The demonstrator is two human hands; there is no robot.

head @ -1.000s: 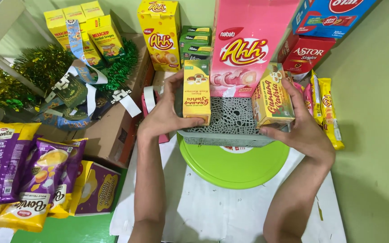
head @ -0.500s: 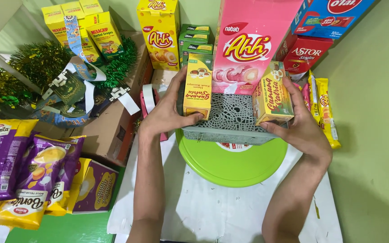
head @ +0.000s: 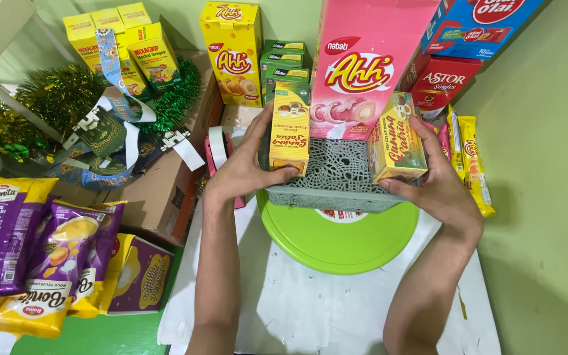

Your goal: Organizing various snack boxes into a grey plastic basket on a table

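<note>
Pink box [head: 369,72] top beyond the upper edge, grey basket [head: 336,190] interior largely behind small yellow boxes.

The left grip [head: 244,174] holds a small upright box [head: 290,128] at the left front corner of a basket [head: 336,190]; the right grip [head: 438,184] holds a second small box [head: 397,139] at the right front corner. Between the two grips lies the basket's floor, and behind it, inside the basket, a tall box [head: 369,66] stands. The basket sits on a round tray [head: 336,243], which lies on the counter [head: 310,309] before the grips. Left of the left grip sit a tape roll [head: 218,148] and a cardboard carton [head: 165,184]; farther left lie snack bags [head: 41,256]. Right of the right grip, wafer packets [head: 471,158] lean near the wall. Behind the left grip stand more boxes [head: 235,52].
</note>
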